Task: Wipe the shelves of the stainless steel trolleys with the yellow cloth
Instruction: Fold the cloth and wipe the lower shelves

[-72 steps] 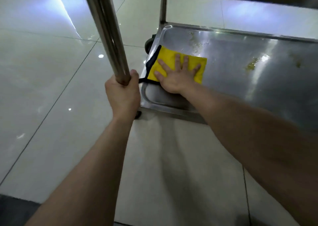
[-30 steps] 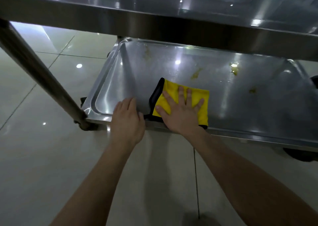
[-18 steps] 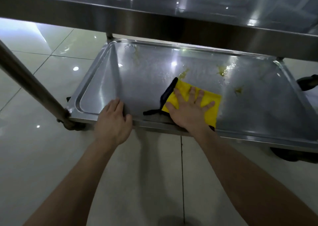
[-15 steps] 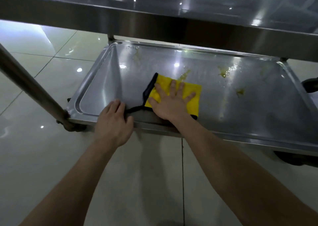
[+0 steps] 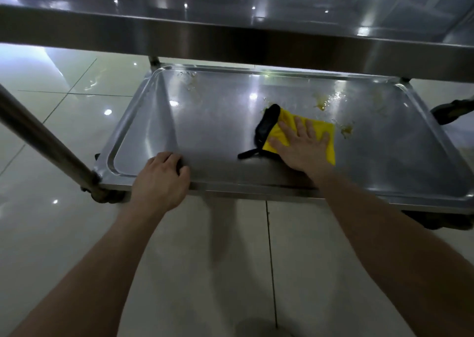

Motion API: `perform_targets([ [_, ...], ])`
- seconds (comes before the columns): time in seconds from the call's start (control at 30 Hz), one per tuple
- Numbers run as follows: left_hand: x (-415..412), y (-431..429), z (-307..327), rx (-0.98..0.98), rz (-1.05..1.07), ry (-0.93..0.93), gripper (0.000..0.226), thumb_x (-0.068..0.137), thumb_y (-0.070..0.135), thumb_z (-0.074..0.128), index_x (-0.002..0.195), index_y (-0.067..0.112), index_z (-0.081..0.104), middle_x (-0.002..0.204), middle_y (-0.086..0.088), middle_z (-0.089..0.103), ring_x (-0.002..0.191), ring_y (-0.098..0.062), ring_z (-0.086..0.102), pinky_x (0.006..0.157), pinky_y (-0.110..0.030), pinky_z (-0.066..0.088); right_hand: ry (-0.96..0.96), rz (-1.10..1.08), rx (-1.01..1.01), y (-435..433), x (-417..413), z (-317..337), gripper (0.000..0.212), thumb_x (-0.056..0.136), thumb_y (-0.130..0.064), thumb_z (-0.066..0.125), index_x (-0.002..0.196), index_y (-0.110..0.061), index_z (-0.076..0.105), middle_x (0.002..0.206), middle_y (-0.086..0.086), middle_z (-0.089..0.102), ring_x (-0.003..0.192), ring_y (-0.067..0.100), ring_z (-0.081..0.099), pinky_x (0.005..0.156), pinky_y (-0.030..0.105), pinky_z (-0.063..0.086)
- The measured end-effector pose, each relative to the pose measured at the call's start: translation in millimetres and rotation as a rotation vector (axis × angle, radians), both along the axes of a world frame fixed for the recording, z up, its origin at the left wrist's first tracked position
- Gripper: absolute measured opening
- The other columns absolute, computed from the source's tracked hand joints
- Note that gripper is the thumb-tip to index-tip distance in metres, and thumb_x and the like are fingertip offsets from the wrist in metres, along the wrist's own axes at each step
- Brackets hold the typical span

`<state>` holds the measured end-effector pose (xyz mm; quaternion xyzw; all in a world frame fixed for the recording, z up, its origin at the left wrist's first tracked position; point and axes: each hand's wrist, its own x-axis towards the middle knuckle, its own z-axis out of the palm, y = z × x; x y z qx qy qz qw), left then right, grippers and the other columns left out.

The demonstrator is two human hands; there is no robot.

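The yellow cloth (image 5: 322,134) under your flat right hand (image 5: 301,150) needs pressure over the stains (image 5: 346,130); your left hand (image 5: 161,180) grips the shelf (image 5: 256,188).

Glossy tiled floor (image 5: 51,234) (pale, light-flecked)

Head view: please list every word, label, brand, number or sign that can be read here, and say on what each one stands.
None: no word, label, brand, number or sign can be read.
The cloth, the lower shelf, the upper shelf and the floor show no print.
The yellowish marks on the lower shelf are stains, not writing.
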<state>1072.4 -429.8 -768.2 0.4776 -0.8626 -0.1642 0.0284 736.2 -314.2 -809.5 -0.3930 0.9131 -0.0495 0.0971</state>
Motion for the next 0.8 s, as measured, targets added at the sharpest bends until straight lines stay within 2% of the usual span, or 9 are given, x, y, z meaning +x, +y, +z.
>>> perform_targets([
  [0.1, -0.1, 4.7, -7.2, -0.04, -0.023, -0.026, 0.05, 0.106, 0.038, 0.04, 0.147, 0.014, 0.057, 0.155, -0.01, 0.053, 0.142, -0.032, 0.047, 0.122, -0.046, 0.038, -0.004, -0.032, 0.049, 5.6, -12.3, -1.8, 0.087, 0.082, -0.094, 0.01, 0.162, -0.059, 0.001, 0.179, -0.006, -0.009, 0.164, 0.029, -0.014, 0.118, 0.078, -0.013],
  [0.2, 0.3, 1.9, -9.6, -0.041, -0.037, -0.049, 0.056, 0.106, 0.037, 0.04, 0.154, 0.012, 0.051, 0.161, -0.012, 0.048, 0.148, -0.032, 0.042, 0.127, -0.045, 0.031, -0.005, -0.033, 0.043, -32.3, 11.9, -1.3, 0.085, 0.082, -0.092, 0.011, 0.161, -0.062, 0.0, 0.179, -0.001, -0.009, 0.163, 0.037, -0.017, 0.111, 0.083, -0.016],
  [0.4, 5.3, -1.2, -5.5, -0.02, -0.044, -0.031, 0.063, 0.108, 0.037, 0.04, 0.165, 0.011, 0.039, 0.169, -0.009, 0.038, 0.155, -0.03, 0.033, 0.128, -0.04, 0.024, 0.02, 0.225, 0.038, -141.0, 115.8, 7.4, 0.087, 0.084, -0.095, 0.008, 0.163, -0.059, 0.003, 0.179, 0.007, -0.012, 0.161, 0.045, -0.017, 0.103, 0.086, -0.022],
  [0.47, 5.2, -3.1, -6.3, -0.02, -0.079, -0.078, 0.063, 0.107, 0.039, 0.032, 0.161, 0.009, 0.043, 0.167, -0.01, 0.041, 0.153, -0.03, 0.035, 0.128, -0.04, 0.027, 0.021, 0.266, 0.039, -151.7, 136.8, 7.3, 0.086, 0.087, -0.093, 0.009, 0.164, -0.057, 0.004, 0.178, 0.008, -0.012, 0.161, 0.045, -0.018, 0.104, 0.085, -0.023],
  [0.6, 6.2, -2.3, -6.3, -0.047, -0.068, -0.071, 0.06, 0.104, 0.037, 0.029, 0.15, 0.007, 0.055, 0.156, -0.015, 0.05, 0.143, -0.037, 0.044, 0.119, -0.044, 0.036, 0.034, 0.303, 0.017, -117.4, 134.2, 7.7, 0.082, 0.09, -0.092, 0.011, 0.164, -0.058, 0.006, 0.179, 0.003, -0.009, 0.163, 0.039, -0.013, 0.113, 0.083, -0.014],
  [0.67, 7.3, -1.3, -5.8, -0.05, -0.119, -0.087, 0.061, 0.102, 0.036, 0.027, 0.145, 0.004, 0.057, 0.154, -0.017, 0.052, 0.143, -0.037, 0.045, 0.121, -0.045, 0.035, 0.045, 0.323, -0.03, -77.7, 139.4, 0.5, 0.08, 0.089, -0.093, 0.011, 0.163, -0.06, 0.007, 0.18, 0.0, -0.004, 0.164, 0.035, -0.008, 0.115, 0.081, -0.01],
  [0.8, 9.0, 3.1, -6.8, -0.065, -0.107, -0.085, 0.049, 0.106, 0.032, 0.038, 0.139, 0.002, 0.058, 0.153, -0.02, 0.052, 0.146, -0.038, 0.043, 0.123, -0.046, 0.032, 0.104, 0.304, -0.135, -8.6, 156.0, -21.2, 0.077, 0.089, -0.092, 0.009, 0.16, -0.063, 0.013, 0.179, -0.005, 0.006, 0.165, 0.029, -0.001, 0.12, 0.077, -0.007],
])
